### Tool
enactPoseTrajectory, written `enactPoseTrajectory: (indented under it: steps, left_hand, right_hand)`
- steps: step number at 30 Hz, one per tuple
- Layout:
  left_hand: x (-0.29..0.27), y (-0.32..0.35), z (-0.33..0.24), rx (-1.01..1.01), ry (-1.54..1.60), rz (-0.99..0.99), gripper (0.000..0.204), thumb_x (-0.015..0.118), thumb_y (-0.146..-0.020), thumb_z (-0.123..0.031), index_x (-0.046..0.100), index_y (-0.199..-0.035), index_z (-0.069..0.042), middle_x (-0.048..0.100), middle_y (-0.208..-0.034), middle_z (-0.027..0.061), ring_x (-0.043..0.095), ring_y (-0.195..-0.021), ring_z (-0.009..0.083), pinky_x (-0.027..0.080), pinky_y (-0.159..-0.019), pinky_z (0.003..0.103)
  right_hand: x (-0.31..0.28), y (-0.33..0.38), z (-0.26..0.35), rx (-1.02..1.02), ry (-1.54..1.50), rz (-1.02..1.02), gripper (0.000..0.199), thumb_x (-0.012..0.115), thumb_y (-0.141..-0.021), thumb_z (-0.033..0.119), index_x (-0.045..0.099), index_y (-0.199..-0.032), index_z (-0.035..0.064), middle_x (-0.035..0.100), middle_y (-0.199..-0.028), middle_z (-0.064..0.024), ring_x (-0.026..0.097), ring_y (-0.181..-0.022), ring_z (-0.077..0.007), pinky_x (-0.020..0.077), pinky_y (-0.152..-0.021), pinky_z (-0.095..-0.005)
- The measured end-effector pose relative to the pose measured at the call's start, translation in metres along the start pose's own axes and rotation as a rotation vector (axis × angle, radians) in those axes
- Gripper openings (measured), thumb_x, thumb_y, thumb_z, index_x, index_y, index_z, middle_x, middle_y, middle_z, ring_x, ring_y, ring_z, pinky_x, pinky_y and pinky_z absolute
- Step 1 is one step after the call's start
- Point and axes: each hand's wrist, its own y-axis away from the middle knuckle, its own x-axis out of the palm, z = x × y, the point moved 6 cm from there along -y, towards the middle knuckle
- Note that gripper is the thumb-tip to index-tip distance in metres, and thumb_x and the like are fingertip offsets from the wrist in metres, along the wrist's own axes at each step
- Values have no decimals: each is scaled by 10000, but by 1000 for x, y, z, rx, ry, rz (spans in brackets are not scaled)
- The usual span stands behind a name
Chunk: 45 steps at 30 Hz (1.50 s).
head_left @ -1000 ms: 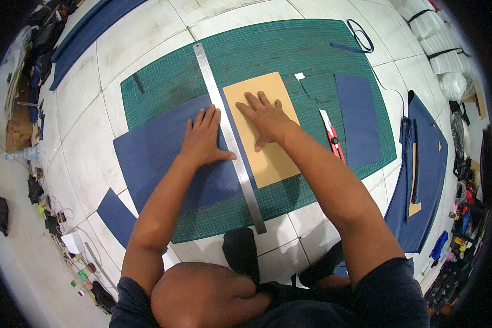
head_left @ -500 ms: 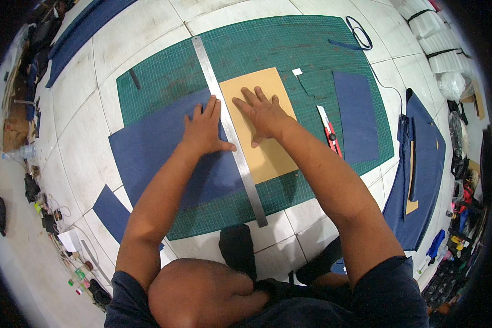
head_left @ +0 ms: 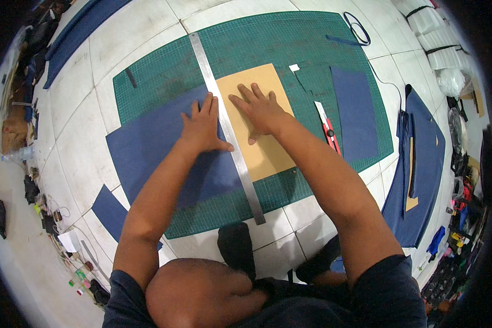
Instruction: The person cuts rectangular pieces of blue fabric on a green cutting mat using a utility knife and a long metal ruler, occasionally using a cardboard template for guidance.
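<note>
My left hand (head_left: 202, 127) lies on the dark blue sheet (head_left: 153, 147) with its fingers spread. Its fingertips and thumb touch the left edge of a long steel ruler (head_left: 224, 117). The ruler runs from the mat's far edge to past its near edge. My right hand (head_left: 259, 112) rests spread on a tan rectangular sheet (head_left: 273, 156), just right of the ruler. That sheet's left edge sits along the ruler. A red utility knife (head_left: 329, 133), its blade pointing away from me, lies right of the tan sheet on the green cutting mat (head_left: 246, 38).
Another blue piece (head_left: 355, 115) lies on the mat's right side. A small white scrap (head_left: 294, 68) and a dark strap loop (head_left: 357, 30) are farther back. Folded blue material (head_left: 426, 180) lies on the tiled floor at right, a blue offcut (head_left: 109, 210) at left. Clutter lines both sides.
The whole view has shifted slightly, with things sitting a little higher and more to the left. Both hands keep their places on the sheets, and the ruler lies as before.
</note>
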Motion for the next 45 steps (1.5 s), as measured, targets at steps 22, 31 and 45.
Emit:
enactPoseTrajectory:
  steps: [22,31,45]
  left_hand:
    - [3,1,11,7,10,12,1520,914,-433,-682,178,-1589,-25,145,-1670,182,232,-1474,498,290,-1089,764]
    - [-1,0,4,34,5,-12,1511,915,-428,-682,198,-1578,-16,157,-1659,199,263,-1444,529,295,-1073,775]
    - [-5,-2,-2,13,-36,72,1482,924,-485,-642,170,-1584,7,155,-1657,180,229,-1477,467,311,-1074,769]
  right_hand:
    - [43,169,-102,497,-123,-610,516,736,-891,378,591,-1280,71,598,-1109,-184,603,-1041,-377,489,-860,-512]
    - [57,171,-120,613,-501,-707,483,647,-954,445,497,-1242,87,655,-1020,-239,645,-972,-452,513,-787,-526]
    - [4,-2,44,367,-614,-272,268,460,-980,167,473,-1171,-20,707,-1024,-282,698,-976,-462,547,-858,-556]
